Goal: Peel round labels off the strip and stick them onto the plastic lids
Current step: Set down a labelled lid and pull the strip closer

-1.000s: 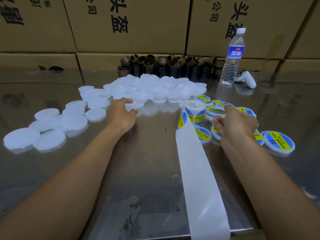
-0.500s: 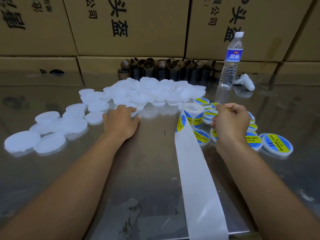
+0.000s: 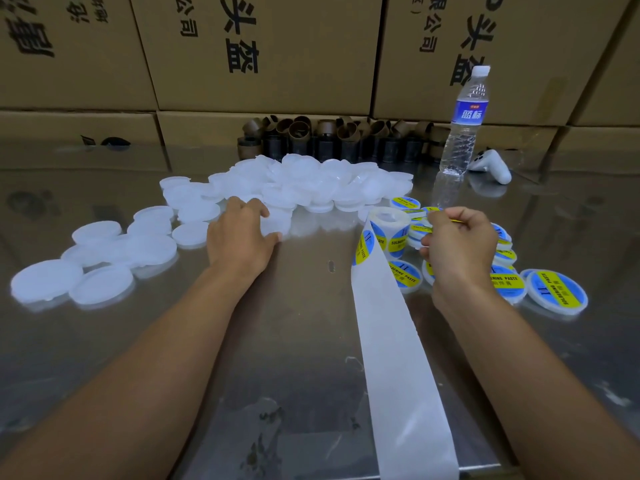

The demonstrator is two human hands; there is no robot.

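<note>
A heap of plain white plastic lids [image 3: 311, 185] lies at the back centre, and more white lids [image 3: 104, 258] are scattered on the left. My left hand [image 3: 242, 237] is at the heap's front edge, thumb and fingers round one white lid [image 3: 277, 220]. The label roll [image 3: 388, 230] stands at centre right. Its bare white backing strip [image 3: 398, 358] runs down to the table's front edge. Just right of the roll, my right hand [image 3: 457, 244] is curled and pinches a round label, of which only a yellow edge [image 3: 455, 221] shows. Labelled lids [image 3: 557, 292] lie under and around that hand.
A water bottle [image 3: 464, 133] and a white controller [image 3: 491, 166] stand at the back right. Brown cardboard cores [image 3: 329, 136] line the back. Behind them rise stacked cardboard boxes [image 3: 259, 53]. The tabletop [image 3: 294, 323] is shiny metal.
My left hand drew back a little from the heap with a lid. My right hand rose off the labelled lids, curled, and now pinches a label beside the roll.
</note>
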